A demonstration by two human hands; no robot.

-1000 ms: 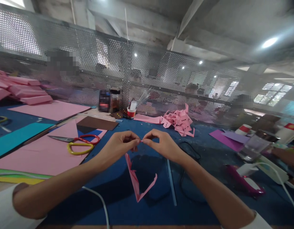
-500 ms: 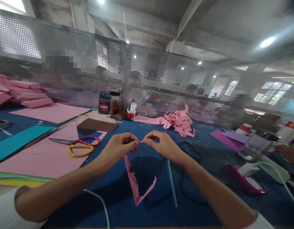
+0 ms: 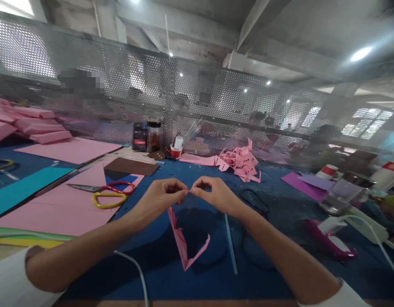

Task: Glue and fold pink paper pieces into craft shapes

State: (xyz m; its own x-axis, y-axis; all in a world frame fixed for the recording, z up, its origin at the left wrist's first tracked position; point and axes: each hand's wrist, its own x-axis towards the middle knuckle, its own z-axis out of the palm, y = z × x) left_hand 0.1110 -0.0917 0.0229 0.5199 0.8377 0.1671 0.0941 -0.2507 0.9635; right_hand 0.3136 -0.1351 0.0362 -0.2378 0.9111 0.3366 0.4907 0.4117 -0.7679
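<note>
The left hand (image 3: 160, 196) and right hand (image 3: 216, 194) meet in closed fingertip grips, contents too small to tell; if these hold the pink strip (image 3: 181, 245) below the left hand, uneven pulling could tear it.

Your one view looks from your head, above the near edge of the table (image 3: 219, 286), facing forward and slightly down past the far edge to the mesh (image 3: 200, 81) and up to the ceiling (image 3: 197, 30). It sits within arm's reach of your left hand (image 3: 168, 191) and right hand (image 3: 211, 192), near mid-frame, and takes in the near edge along the bottom, with the mesh's top line sloping down rightward.
</note>
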